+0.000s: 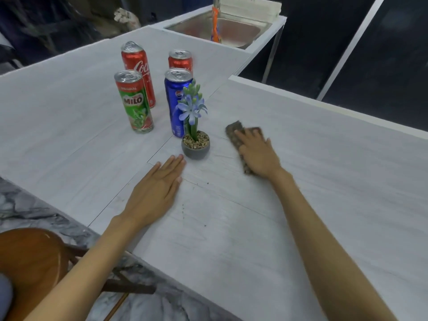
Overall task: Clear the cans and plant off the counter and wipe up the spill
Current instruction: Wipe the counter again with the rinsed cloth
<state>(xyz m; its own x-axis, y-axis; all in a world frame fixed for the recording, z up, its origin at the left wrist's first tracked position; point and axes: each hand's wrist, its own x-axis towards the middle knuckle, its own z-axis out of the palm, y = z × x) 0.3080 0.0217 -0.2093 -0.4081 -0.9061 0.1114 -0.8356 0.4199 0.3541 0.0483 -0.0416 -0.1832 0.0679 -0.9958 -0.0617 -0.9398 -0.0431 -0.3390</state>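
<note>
Several cans stand on the pale counter [301, 140]: a green Milo can [135, 105], a blue Pepsi can [176, 98], a tall red Coca-Cola can [136, 63] and a second red can [180, 60] behind. A small grey pot with a blue-flowered plant [195, 144] stands in front of the Pepsi can. My right hand [259, 154] presses flat on a brown cloth [235, 129] to the right of the plant. My left hand [155, 193] lies flat on the counter, fingers together, fingertips just short of the pot. Small dark specks [183, 208] dot the counter between my hands.
A steel sink [231, 31] with an orange bottle [215, 26] sits at the far end of the counter. A wooden chair [34, 262] stands at lower left over a marbled floor. The counter's right edge drops off to a dark area.
</note>
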